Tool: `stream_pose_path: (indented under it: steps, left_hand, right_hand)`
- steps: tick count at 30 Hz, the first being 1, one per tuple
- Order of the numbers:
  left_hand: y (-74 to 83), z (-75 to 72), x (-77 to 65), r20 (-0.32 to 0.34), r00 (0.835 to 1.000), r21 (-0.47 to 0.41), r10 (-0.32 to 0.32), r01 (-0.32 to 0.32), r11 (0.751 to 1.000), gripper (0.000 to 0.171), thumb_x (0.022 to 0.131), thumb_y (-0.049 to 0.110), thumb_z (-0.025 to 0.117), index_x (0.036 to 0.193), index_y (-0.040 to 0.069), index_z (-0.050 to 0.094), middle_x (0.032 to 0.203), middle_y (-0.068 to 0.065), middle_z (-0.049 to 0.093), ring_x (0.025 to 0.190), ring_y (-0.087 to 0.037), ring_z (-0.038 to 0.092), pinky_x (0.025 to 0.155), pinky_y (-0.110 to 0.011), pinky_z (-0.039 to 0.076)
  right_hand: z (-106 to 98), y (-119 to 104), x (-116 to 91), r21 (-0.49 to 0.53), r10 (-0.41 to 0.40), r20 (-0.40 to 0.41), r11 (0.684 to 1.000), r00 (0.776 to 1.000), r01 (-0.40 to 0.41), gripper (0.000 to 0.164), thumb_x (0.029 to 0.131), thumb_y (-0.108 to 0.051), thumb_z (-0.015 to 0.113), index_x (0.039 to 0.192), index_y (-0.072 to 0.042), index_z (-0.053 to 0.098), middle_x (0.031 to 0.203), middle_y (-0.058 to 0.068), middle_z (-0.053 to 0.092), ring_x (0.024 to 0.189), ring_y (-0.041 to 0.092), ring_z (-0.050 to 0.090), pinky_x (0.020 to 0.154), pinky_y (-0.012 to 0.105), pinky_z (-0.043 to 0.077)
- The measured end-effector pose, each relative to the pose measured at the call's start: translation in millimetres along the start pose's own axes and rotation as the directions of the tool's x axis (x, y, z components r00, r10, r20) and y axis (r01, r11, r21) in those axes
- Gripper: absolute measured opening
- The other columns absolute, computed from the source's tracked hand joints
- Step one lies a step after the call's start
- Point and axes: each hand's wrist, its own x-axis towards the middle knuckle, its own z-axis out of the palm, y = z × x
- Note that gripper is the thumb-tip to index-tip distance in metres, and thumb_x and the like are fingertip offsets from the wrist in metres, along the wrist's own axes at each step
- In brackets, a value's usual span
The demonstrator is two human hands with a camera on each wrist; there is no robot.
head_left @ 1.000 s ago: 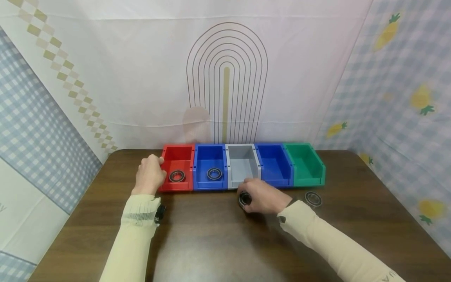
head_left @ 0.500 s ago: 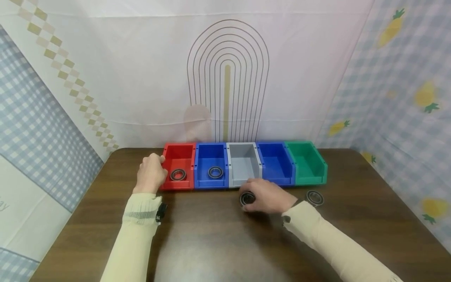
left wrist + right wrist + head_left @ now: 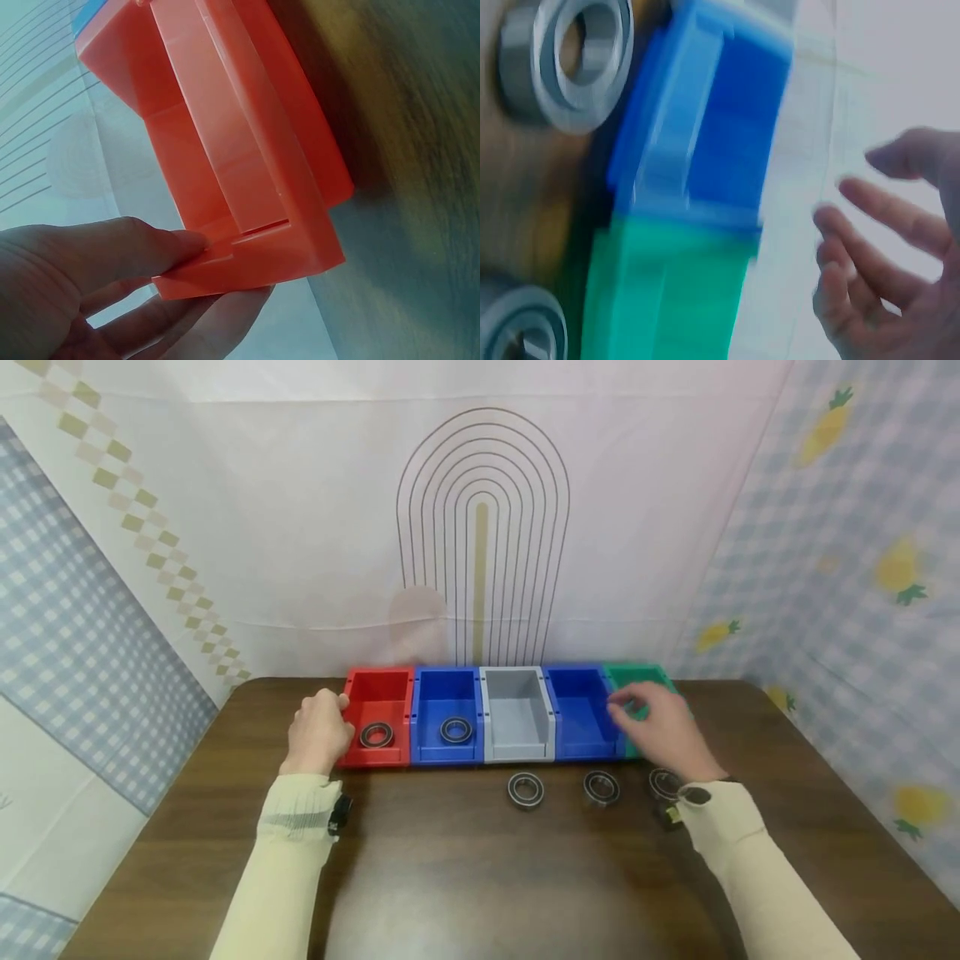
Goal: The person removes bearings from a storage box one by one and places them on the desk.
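Note:
My left hand [image 3: 318, 732] pinches the left side wall of the red bin [image 3: 247, 142], thumb inside and fingers outside. My right hand [image 3: 660, 722] hovers over the green bin [image 3: 682, 300] and the right blue bin [image 3: 720, 112], fingers loosely bent and holding nothing. Ball bearings lie flat on the table: one [image 3: 526, 791] before the grey bin [image 3: 517, 710], one [image 3: 602, 787] before the right blue bin, and one [image 3: 664, 783] partly hidden by my right wrist. Another bearing [image 3: 377, 735] is inside the red bin, and one more [image 3: 456, 730] inside the left blue bin [image 3: 447, 689].
The bins stand side by side in one row along the far part of the brown table [image 3: 450, 877]. Behind them hangs a white printed cloth [image 3: 322, 527], with checked cloth [image 3: 862, 635] on the right side.
My right hand has let go of the bearing before the grey bin and moved right and away from me, uncovering another bearing. My left hand keeps its hold on the red bin.

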Motion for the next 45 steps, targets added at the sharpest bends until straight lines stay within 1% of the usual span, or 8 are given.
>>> stream_pose_path:
  steps: [6,13,19,26,31,36,41,45]
  left_hand:
    - [-5.2,-1.5,-1.0,-0.003,1.0,0.009,-0.019,0.019,1.0,0.049,0.087,0.006,0.06,0.135,0.0,0.052,0.137,-0.023,0.054,0.103,-0.041,0.059,0.081,-0.053,0.05]
    - [-2.6,-2.7,1.2,-0.008,1.0,0.027,0.024,-0.024,0.999,0.046,0.087,0.007,0.061,0.133,0.001,0.056,0.136,-0.022,0.055,0.105,-0.044,0.06,0.08,-0.054,0.049]
    - [0.5,-2.2,2.8,-0.048,0.998,0.036,0.05,-0.048,0.998,0.045,0.085,0.005,0.061,0.13,0.001,0.059,0.132,-0.021,0.058,0.104,-0.045,0.062,0.078,-0.053,0.051]
    - [1.4,-0.9,1.9,-0.067,0.996,0.094,0.062,-0.056,0.994,0.029,0.084,0.008,0.063,0.112,0.002,0.068,0.103,-0.02,0.067,0.08,-0.034,0.061,0.066,-0.045,0.049]
    - [4.8,-2.5,-0.1,-0.065,0.995,0.081,0.076,-0.071,0.994,0.036,0.084,0.012,0.065,0.118,0.0,0.066,0.112,-0.022,0.065,0.094,-0.037,0.061,0.08,-0.051,0.051]
    - [11.9,-0.5,-2.3,-0.12,0.974,0.038,0.194,-0.191,0.981,0.022,0.083,0.008,0.067,0.103,-0.002,0.071,0.109,-0.02,0.062,0.105,-0.034,0.051,0.094,-0.05,0.046]
    - [22.8,-4.7,-0.5,0.088,0.983,0.068,0.159,-0.165,0.984,0.035,0.084,0.014,0.07,0.117,0.003,0.066,0.117,-0.019,0.063,0.099,-0.03,0.056,0.088,-0.046,0.052]
    - [32.2,-7.3,4.1,0.262,0.962,0.117,0.071,-0.105,0.988,0.05,0.083,0.02,0.072,0.129,0.005,0.059,0.123,-0.018,0.061,0.1,-0.031,0.057,0.086,-0.048,0.053]
  right_hand:
    - [-21.2,34.0,3.7,-0.039,0.168,-0.052,0.985,0.985,-0.17,0.046,0.097,-0.027,0.052,0.134,0.0,0.051,0.129,0.029,0.055,0.117,0.047,0.048,0.092,0.062,0.04]
    - [-18.5,60.3,-8.7,-0.044,0.359,0.001,0.933,0.933,-0.358,0.052,0.101,-0.026,0.042,0.142,0.006,0.038,0.135,0.036,0.046,0.119,0.054,0.043,0.091,0.065,0.04]
    - [-15.2,69.1,-10.4,-0.033,0.357,-0.062,0.933,0.932,-0.359,0.042,0.098,-0.015,0.045,0.136,0.004,0.047,0.131,0.034,0.051,0.114,0.052,0.047,0.085,0.063,0.042]
    - [-14.2,77.5,-11.7,-0.018,0.389,-0.038,0.921,0.92,-0.39,0.042,0.097,-0.013,0.044,0.137,0.001,0.049,0.129,0.034,0.052,0.106,0.049,0.053,0.073,0.053,0.047]
    - [-16.7,83.0,-12.6,-0.022,0.378,-0.006,0.925,0.926,-0.379,0.043,0.098,-0.017,0.045,0.137,-0.001,0.049,0.131,0.033,0.051,0.108,0.049,0.052,0.072,0.051,0.045]
    - [-19.1,84.7,-13.2,-0.024,0.361,0.002,0.932,0.933,-0.361,0.043,0.098,-0.018,0.045,0.137,-0.001,0.049,0.132,0.032,0.051,0.11,0.05,0.051,0.076,0.055,0.045]
    - [-19.2,83.2,-12.9,-0.024,0.361,0.02,0.933,0.933,-0.36,0.044,0.098,-0.019,0.044,0.139,-0.002,0.047,0.134,0.031,0.05,0.113,0.05,0.05,0.08,0.059,0.043]
    - [-17.4,83.0,-12.6,-0.024,0.361,0.027,0.932,0.932,-0.36,0.045,0.099,-0.019,0.043,0.14,-0.002,0.046,0.135,0.031,0.049,0.113,0.051,0.049,0.081,0.06,0.043]
